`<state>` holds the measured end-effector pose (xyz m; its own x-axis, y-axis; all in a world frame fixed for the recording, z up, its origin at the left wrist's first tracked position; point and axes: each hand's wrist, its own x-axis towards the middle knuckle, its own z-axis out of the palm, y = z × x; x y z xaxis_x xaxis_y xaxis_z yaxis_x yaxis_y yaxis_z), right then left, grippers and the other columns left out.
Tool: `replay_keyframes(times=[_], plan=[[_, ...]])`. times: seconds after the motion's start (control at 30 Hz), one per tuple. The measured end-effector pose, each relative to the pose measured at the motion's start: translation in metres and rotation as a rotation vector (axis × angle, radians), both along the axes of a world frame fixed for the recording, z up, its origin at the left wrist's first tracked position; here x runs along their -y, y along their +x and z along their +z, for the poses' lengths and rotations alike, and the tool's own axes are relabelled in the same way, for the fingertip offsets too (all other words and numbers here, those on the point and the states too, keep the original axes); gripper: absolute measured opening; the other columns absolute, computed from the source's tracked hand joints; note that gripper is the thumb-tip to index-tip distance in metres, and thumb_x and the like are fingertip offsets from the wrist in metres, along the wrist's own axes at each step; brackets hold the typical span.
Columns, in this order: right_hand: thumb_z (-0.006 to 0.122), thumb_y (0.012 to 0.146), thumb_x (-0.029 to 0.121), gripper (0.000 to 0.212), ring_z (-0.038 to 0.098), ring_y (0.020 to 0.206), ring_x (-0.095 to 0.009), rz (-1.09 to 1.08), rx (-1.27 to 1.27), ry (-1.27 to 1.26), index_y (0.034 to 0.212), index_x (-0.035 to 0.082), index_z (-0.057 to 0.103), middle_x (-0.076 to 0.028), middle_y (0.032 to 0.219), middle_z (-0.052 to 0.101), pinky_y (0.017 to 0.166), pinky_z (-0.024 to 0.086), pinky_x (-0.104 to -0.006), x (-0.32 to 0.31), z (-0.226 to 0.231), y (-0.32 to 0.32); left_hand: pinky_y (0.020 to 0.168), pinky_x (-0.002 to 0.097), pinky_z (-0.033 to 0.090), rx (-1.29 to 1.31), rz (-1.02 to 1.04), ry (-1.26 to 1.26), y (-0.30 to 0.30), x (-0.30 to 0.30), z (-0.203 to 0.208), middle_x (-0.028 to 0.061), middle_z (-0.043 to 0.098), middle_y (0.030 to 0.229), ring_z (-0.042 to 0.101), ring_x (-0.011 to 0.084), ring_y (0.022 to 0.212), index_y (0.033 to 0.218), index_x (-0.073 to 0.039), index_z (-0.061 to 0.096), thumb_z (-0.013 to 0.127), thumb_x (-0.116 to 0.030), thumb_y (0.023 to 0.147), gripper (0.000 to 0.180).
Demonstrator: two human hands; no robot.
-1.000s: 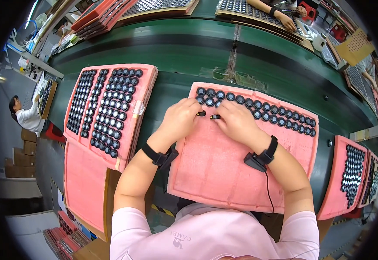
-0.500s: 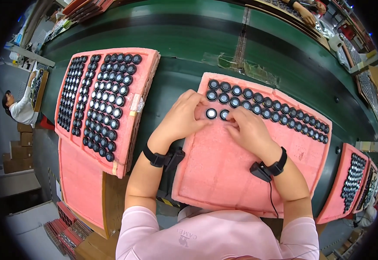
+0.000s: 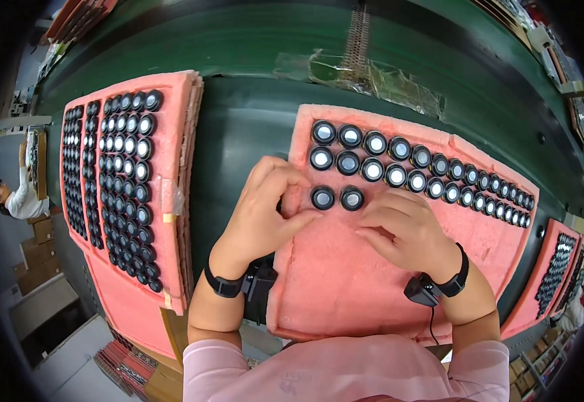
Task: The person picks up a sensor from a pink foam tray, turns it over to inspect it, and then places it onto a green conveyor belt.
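A pink foam tray (image 3: 345,281) lies in front of me, with two full rows of round black parts (image 3: 376,143) with silvery centres, which look like small speakers, along its far side. A shorter third row holds two more, a left one (image 3: 322,197) and a right one (image 3: 351,197). My left hand (image 3: 265,204) rests at the tray's left edge, thumb and forefinger spread, near the left part. Just right of the other part is my right hand (image 3: 406,228), its fingers loosely curled and the thumb apart from them, with nothing visible between. Its palm side is hidden.
Stacked pink foam trays (image 3: 171,167) filled with the same parts stand at the left. Another filled tray (image 3: 526,301) is at the far right. The trays lie on a green work surface (image 3: 238,134) with clear tape (image 3: 372,80) across it. A person (image 3: 17,197) works at the far left.
My right hand has drawn off the second part of the third row, rightward and toward me. My left hand has stayed beside the row. The whole view has shifted and come closer.
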<state>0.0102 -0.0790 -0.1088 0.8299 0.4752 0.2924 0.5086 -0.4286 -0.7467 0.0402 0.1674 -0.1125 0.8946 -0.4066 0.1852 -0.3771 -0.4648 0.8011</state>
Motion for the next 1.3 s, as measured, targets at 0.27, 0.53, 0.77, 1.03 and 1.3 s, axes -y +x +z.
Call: replay_keyframes(times=[0.27,0.53,0.77,1.03,1.3], plan=[[0.077,0.072,0.003,0.018,0.061,0.074,-0.027,-0.007,-0.006,0.035,0.085,0.005,0.066,-0.008,0.092,0.067,0.065,0.049,-0.0359,-0.002,-0.003,0.002,0.076,0.0352,0.048,-0.058,0.036,0.029,-0.001,0.000,0.001,0.0106,0.056,0.096,0.056,0.0286,0.090,0.096,-0.005,0.060,0.080,0.003,0.064,0.039],[0.076,0.072,0.003,0.018,0.061,0.075,-0.027,-0.001,0.001,0.027,0.087,0.006,0.066,-0.009,0.098,0.067,0.065,0.049,-0.0351,-0.004,-0.005,0.001,0.067,0.0296,0.048,-0.061,0.062,0.007,-0.001,-0.001,-0.002,0.0086,0.056,0.095,0.056,0.0221,0.083,0.095,-0.005,0.060,0.078,0.005,0.066,0.035],[0.074,0.074,0.003,0.016,0.063,0.080,-0.027,-0.005,0.014,0.047,0.088,0.006,0.066,-0.009,0.100,0.068,0.067,0.050,-0.0346,-0.004,-0.004,-0.001,0.066,0.0274,0.047,-0.076,0.083,0.007,0.000,-0.001,-0.002,0.0065,0.055,0.093,0.055,0.0167,0.078,0.095,-0.005,0.060,0.075,0.004,0.069,0.032],[0.070,0.079,0.005,0.011,0.067,0.085,-0.027,-0.023,0.034,0.056,0.089,0.005,0.066,-0.009,0.095,0.069,0.071,0.053,-0.0360,0.002,-0.008,-0.008,0.068,0.0231,0.046,-0.100,0.032,-0.073,-0.003,-0.007,-0.006,0.0010,0.055,0.090,0.051,0.0090,0.080,0.098,-0.003,0.060,0.075,0.002,0.075,0.028],[0.065,0.083,0.011,0.008,0.066,0.080,-0.025,-0.030,0.098,-0.089,0.088,0.005,0.066,-0.009,0.087,0.068,0.069,0.052,-0.0354,0.030,0.032,-0.050,0.066,0.0219,0.048,-0.130,0.043,-0.096,-0.041,0.014,0.059,0.0032,0.062,0.092,0.058,0.0091,0.080,0.101,0.000,0.062,0.070,-0.003,0.083,0.020]])
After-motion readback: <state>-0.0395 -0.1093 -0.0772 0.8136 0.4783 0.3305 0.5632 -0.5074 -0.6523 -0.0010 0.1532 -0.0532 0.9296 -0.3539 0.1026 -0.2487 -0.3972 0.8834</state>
